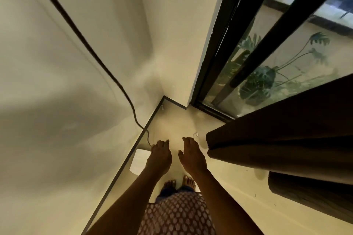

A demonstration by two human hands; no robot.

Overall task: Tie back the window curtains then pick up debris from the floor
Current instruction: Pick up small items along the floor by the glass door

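Note:
A dark brown curtain [277, 131] hangs at the right, bunched in folds, its edge just right of my hands. A long dark cord [107, 66] runs down along the left wall, and its thin end reaches the fingers of my left hand [159, 155], which curl around it. My right hand [192, 153] is held out palm down beside the left one, fingers loosely apart and holding nothing. A small pale scrap of debris [196, 134] lies on the floor just beyond my right fingertips. A white piece of paper [138, 160] lies on the floor by the left skirting.
I stand in a room corner with walls to the left and ahead. A black-framed glass door [215, 74] is at the right, with a potted plant [257, 84] outside. My bare feet [179, 183] are on the beige floor below my hands.

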